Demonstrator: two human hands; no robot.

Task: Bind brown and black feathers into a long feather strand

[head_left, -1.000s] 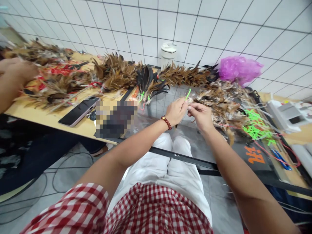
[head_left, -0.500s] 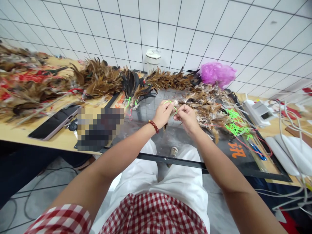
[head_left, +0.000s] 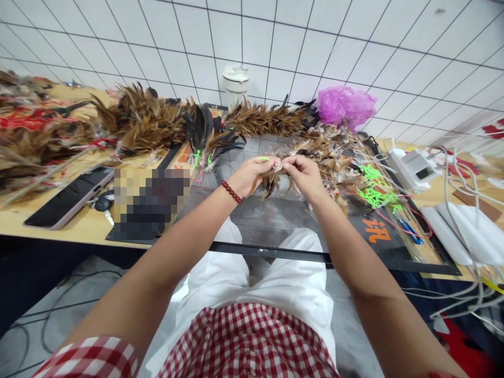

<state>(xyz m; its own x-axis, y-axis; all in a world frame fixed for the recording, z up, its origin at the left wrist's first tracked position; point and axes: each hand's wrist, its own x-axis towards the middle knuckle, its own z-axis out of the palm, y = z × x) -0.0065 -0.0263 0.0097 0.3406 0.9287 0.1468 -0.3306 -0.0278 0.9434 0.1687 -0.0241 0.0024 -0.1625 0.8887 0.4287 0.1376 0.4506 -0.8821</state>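
Note:
My left hand (head_left: 250, 174), a beaded bracelet at its wrist, is closed on a small bunch of brown feathers (head_left: 271, 186) that hangs below the fingers. A short bright green cord (head_left: 262, 158) shows along the top of this hand. Close beside it, my right hand (head_left: 305, 173) pinches the pale quill ends of the same bunch between thumb and fingers. Under both hands lies a dark glossy board (head_left: 283, 215). A pile of loose brown feathers (head_left: 321, 157) is just beyond the right hand, with bright green cords (head_left: 374, 186) to its right.
Feather bundles (head_left: 145, 121) line the back, beside a white lidded cup (head_left: 235, 79) and a purple plastic bag (head_left: 346, 106). At left are a phone (head_left: 69, 197) and keys (head_left: 104, 202). Blue-handled scissors (head_left: 409, 228), a white device (head_left: 413, 168) and cables (head_left: 478, 231) are at right.
Both hands have come together at the quill ends, and the feather bunch now shows more below them. The green cord, earlier between the hands, now lies at the left hand. The view has shifted slightly.

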